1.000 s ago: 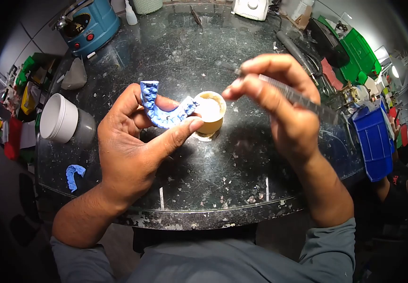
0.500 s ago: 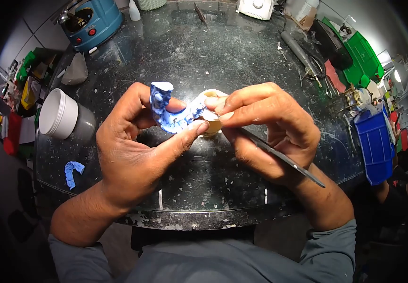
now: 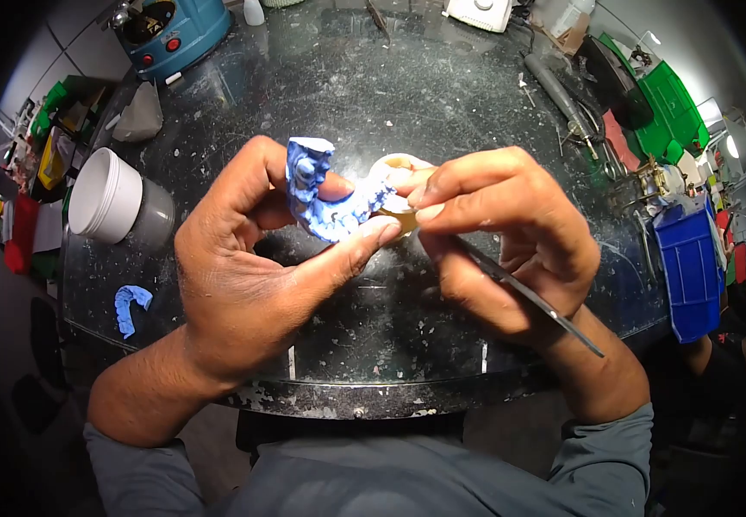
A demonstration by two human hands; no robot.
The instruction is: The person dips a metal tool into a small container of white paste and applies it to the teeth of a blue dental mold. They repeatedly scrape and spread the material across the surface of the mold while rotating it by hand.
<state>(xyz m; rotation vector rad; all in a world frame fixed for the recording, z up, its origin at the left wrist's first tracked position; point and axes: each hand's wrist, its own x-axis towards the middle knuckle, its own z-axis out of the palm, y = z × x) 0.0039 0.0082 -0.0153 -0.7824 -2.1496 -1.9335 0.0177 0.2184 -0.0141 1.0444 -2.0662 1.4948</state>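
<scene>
A blue and white curved dental mold [image 3: 325,215] is held up over the table between thumb and fingers of my left hand [image 3: 248,267]. My right hand [image 3: 511,233] pinches a thin dark metal tool [image 3: 532,297] at the mold's right end; the tool's tip is hidden by the fingers. Its handle slants down to the right, past the palm. Behind the fingertips stands a small yellowish cup [image 3: 409,222], partly covered by both hands. A second blue curved piece [image 3: 130,310] lies on the table at the left.
On the dark table [image 3: 373,345] stand a white tub [image 3: 106,196] at left and a blue machine [image 3: 174,39] at back left. To the right are a grey handpiece [image 3: 554,90], a green box [image 3: 670,108] and a blue bin [image 3: 687,267].
The mold has tilted slightly in my left hand, its raised end turning. My right hand and the tool have moved a little to the right. The camera view has shifted slightly.
</scene>
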